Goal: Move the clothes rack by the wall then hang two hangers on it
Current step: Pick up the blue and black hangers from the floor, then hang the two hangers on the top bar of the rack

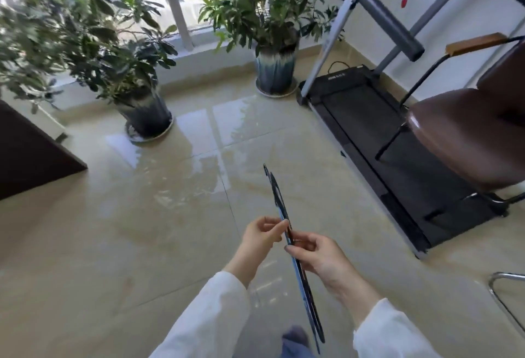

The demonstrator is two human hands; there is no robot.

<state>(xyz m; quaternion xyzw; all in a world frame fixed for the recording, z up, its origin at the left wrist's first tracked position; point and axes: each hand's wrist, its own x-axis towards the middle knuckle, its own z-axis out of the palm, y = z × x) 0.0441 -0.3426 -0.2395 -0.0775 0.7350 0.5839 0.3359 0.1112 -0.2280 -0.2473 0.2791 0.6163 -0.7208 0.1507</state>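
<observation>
Two thin dark hangers (277,195) lie stacked edge-on to me, one with a blue edge, running from the lower centre up over the floor. My left hand (262,234) pinches them from the left with thumb and fingers. My right hand (319,255) grips them from the right, just below the left hand. Both sleeves are white. No clothes rack shows in this view.
Two large potted plants (145,113) (275,73) stand by the window. A black treadmill (369,130) runs along the right wall, with a brown chair (466,136) in front of it. A dark cabinet (28,158) is at left, a chrome tube (502,295) at lower right.
</observation>
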